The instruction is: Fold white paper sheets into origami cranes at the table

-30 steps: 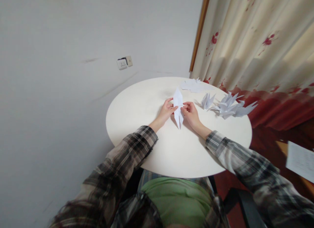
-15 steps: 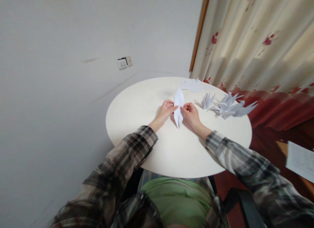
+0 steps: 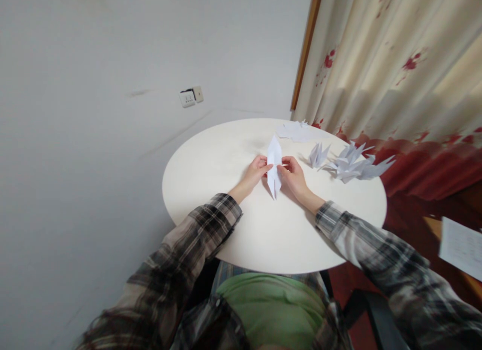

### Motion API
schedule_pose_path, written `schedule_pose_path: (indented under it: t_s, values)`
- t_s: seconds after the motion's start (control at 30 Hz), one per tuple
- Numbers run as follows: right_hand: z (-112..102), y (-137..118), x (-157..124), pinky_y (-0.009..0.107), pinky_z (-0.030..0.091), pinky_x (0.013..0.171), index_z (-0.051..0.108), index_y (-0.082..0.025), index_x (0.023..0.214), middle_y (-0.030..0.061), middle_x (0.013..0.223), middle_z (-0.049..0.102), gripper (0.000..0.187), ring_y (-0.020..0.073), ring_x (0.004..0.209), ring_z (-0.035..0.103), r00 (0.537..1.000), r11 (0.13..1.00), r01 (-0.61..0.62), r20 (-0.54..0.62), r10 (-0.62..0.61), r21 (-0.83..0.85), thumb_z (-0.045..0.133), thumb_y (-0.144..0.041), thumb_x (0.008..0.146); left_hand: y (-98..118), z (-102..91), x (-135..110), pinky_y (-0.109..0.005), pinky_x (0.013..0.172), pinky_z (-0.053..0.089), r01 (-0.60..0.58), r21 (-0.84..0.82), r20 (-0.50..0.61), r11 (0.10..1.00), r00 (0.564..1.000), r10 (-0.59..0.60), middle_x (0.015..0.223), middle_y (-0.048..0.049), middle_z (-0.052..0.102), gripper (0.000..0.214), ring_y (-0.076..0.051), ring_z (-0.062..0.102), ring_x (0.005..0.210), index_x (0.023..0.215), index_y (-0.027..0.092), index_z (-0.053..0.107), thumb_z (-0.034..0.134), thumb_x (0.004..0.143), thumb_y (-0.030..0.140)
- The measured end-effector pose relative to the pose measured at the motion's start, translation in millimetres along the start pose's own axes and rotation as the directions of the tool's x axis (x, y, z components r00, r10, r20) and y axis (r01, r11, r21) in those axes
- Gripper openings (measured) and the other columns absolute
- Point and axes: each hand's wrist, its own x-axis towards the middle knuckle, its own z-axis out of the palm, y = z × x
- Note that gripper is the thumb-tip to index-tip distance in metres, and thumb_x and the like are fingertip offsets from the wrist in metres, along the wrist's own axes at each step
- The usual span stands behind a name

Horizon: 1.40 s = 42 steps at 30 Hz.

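Note:
A piece of folded white paper (image 3: 274, 151), long and pointed at the far end and split into two points at the near end, is held just above the round table. My left hand (image 3: 256, 171) grips its left edge, thumb on the front face and fingers behind. On the opposite edge my right hand (image 3: 293, 176) is closed in the same way, its thumb near the paper's middle. The fingertips behind the paper are partly hidden.
Several folded paper cranes (image 3: 348, 164) stand in a cluster on the right of the white table (image 3: 199, 174), with a single crane (image 3: 318, 155) beside them. Flat white sheets (image 3: 297, 131) lie at the back. A chair armrest (image 3: 371, 310) is at lower right.
The folded paper has dipped very slightly toward me, and both hands have shifted a little with it. Their hold is unchanged.

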Motion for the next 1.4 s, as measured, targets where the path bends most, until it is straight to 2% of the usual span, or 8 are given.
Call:
schedule_pose_path:
  t_s: [0.13, 0.33, 0.57, 0.8, 0.93, 1.07, 1.2, 1.4]
  values:
    - [1.0, 1.0, 1.1, 0.032, 0.045, 0.074, 0.058, -0.022, 0.089, 0.0004, 0.088, 0.064, 0.022, 0.0148, 0.075, 0.056, 0.998, 0.999, -0.004, 0.063, 0.001, 0.049, 0.057, -0.027, 0.068, 1.2, 0.1, -2.0, -0.023, 0.062, 0.043, 0.003, 0.004, 0.015, 1.000, 1.000, -0.003, 0.074, 0.0027, 0.062, 0.019, -0.010, 0.057, 0.067, 0.088, 0.018, 0.051, 0.059, 0.071, 0.014]
    - [1.2, 2.4, 2.1, 0.030, 0.044, 0.069, 0.058, -0.022, 0.075, -0.0006, 0.075, 0.062, 0.011, 0.0152, 0.071, 0.054, 0.999, 1.000, 0.008, 0.033, -0.009, 0.017, 0.056, -0.029, 0.067, -1.1, -1.1, 0.0, -0.023, 0.065, 0.042, -0.002, 0.031, 0.027, 1.000, 1.000, 0.001, 0.070, 0.0024, 0.058, 0.011, -0.010, 0.055, 0.068, 0.075, 0.016, 0.055, 0.061, 0.066, 0.011]
    - [1.2, 3.6, 2.8, 0.030, 0.044, 0.068, 0.057, -0.022, 0.077, -0.0012, 0.076, 0.062, 0.013, 0.0147, 0.069, 0.054, 1.000, 0.999, -0.028, -0.004, 0.028, 0.028, 0.057, -0.026, 0.065, -1.1, -0.2, -1.2, -0.024, 0.065, 0.044, 0.001, 0.004, 0.015, 1.000, 1.000, -0.001, 0.077, 0.0010, 0.061, 0.016, -0.011, 0.056, 0.070, 0.082, 0.016, 0.053, 0.061, 0.068, 0.014]
    - [0.3, -1.3, 0.9, 0.029, 0.043, 0.066, 0.058, -0.021, 0.070, -0.0019, 0.070, 0.060, 0.007, 0.0148, 0.068, 0.054, 0.998, 0.998, -0.038, 0.042, 0.036, 0.057, 0.057, -0.025, 0.063, -0.5, -1.1, -0.7, -0.021, 0.065, 0.043, -0.026, 0.070, 0.007, 0.997, 1.000, 0.025, 0.069, 0.0017, 0.057, 0.014, -0.009, 0.053, 0.066, 0.071, 0.016, 0.058, 0.053, 0.062, 0.007]
    - [0.0, -4.3, -0.9, 0.028, 0.043, 0.062, 0.056, -0.022, 0.069, -0.0025, 0.067, 0.060, 0.011, 0.0147, 0.064, 0.053, 0.995, 0.986, -0.093, 0.036, 0.088, 0.136, 0.062, -0.026, 0.060, 2.2, -1.2, -2.1, -0.022, 0.065, 0.043, 0.006, 0.027, 0.038, 1.000, 0.999, -0.007, 0.072, 0.0002, 0.059, 0.015, -0.010, 0.054, 0.068, 0.076, 0.015, 0.062, 0.051, 0.066, 0.011]
    - [-1.6, -7.9, -1.8, 0.028, 0.042, 0.061, 0.053, -0.022, 0.064, -0.0032, 0.065, 0.057, 0.015, 0.0139, 0.061, 0.052, 0.997, 0.981, -0.076, 0.033, 0.072, 0.177, 0.066, -0.026, 0.057, 0.6, -1.7, -0.2, -0.021, 0.062, 0.042, 0.040, -0.029, 0.079, 0.999, 0.996, -0.037, 0.075, -0.0012, 0.060, 0.015, -0.010, 0.055, 0.067, 0.084, 0.016, 0.062, 0.050, 0.075, 0.020]
    - [-2.2, -10.0, -2.8, 0.028, 0.043, 0.064, 0.051, -0.022, 0.061, -0.0025, 0.067, 0.059, 0.012, 0.0143, 0.065, 0.053, 0.997, 0.985, -0.066, 0.042, 0.060, 0.161, 0.062, -0.026, 0.058, -4.2, -2.7, 2.7, -0.020, 0.060, 0.041, 0.029, 0.008, 0.073, 1.000, 0.997, -0.030, 0.080, -0.0018, 0.060, 0.019, -0.009, 0.055, 0.068, 0.088, 0.016, 0.061, 0.058, 0.077, 0.032]
    - [-1.8, -6.2, -0.8, 0.030, 0.042, 0.064, 0.051, -0.022, 0.062, -0.0004, 0.071, 0.060, 0.009, 0.0153, 0.066, 0.053, 0.995, 0.984, -0.097, 0.032, 0.093, 0.147, 0.055, -0.029, 0.061, -6.3, -4.2, 2.8, -0.021, 0.062, 0.041, 0.021, 0.069, 0.055, 0.997, 0.998, -0.025, 0.085, -0.0032, 0.062, 0.026, -0.010, 0.055, 0.072, 0.095, 0.015, 0.061, 0.065, 0.071, 0.023]
